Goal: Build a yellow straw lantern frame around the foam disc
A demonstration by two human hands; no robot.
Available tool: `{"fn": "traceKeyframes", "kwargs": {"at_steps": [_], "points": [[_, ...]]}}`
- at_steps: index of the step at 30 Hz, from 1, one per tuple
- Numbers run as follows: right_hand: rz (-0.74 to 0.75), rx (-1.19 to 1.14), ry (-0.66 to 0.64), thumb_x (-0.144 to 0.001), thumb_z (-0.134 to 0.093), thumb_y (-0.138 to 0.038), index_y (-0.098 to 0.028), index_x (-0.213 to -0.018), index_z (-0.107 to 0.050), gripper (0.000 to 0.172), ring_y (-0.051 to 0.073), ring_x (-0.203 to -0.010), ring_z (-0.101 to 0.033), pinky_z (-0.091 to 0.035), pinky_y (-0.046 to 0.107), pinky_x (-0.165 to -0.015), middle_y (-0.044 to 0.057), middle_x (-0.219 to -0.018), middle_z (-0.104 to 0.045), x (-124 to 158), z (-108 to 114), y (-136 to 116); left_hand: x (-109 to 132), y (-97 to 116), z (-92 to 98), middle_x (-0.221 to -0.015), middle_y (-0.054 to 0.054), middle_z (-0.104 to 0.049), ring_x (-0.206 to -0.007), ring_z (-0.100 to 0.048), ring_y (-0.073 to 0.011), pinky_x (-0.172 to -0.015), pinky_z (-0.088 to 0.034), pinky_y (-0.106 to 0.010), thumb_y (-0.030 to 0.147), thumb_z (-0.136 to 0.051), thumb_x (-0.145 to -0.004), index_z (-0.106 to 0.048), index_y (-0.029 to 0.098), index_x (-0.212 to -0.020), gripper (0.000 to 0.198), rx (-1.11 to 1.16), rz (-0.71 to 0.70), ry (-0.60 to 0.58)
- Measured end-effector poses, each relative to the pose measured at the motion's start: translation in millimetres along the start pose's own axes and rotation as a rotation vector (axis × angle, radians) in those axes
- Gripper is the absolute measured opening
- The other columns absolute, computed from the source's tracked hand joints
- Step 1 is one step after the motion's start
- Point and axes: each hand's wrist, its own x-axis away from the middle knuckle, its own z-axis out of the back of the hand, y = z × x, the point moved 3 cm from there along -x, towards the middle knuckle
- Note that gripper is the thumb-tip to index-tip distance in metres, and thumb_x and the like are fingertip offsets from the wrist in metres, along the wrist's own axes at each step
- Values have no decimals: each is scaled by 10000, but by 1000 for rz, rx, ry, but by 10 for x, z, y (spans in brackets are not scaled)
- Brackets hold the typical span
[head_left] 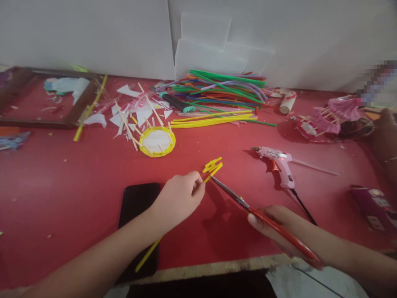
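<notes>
Red tabletop (77, 186) runs back to a pale wall (93, 37). Near the middle, the hands stand apart: the left hand (181, 198) pinches a yellow strip (148, 254) whose tail crosses the phone (139, 198) at seven o'clock, and the right hand (279, 229) grips the red handles of the scissors (229, 191). The blade tips are at the strip's front end, beside a little heap of short yellow pieces (212, 163); whether they bite into it I can't tell. My reading is that the strip is being snipped into short lengths, and another cut would call for feeding more of it past the fingertips and holding it steady between opened blades. At three o'clock lies a pink glue gun (276, 159), and at four o'clock a purple box (372, 207); its markings are too blurred to read. No brand is legible anywhere.
</notes>
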Motion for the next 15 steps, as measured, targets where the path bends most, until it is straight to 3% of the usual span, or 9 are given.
{"fn": "traceKeyframes", "kwargs": {"at_steps": [9,15], "points": [[-30,-6,-8,-847,-498,-869,-221,-733,-526,658,106,-474,-382,-273,258,-437,-53,-555,-389,6,17,48,-32,2,5,-736,-19,-740,-623,-653,-183,-619,-355,-312,333,-497,-952,-531,234,-797,187,14,16,-11],[8,13,75,-804,-504,-907,-218,-716,-584,699,115,-488,-376,-298,276,-445,-37,-544,-398,6,45,3,-40,57,39,-721,-14,-732,-608,-653,-177,-627,-376,-305,299,-508,-959,-524,230,-798,176,5,41,-29]]}}
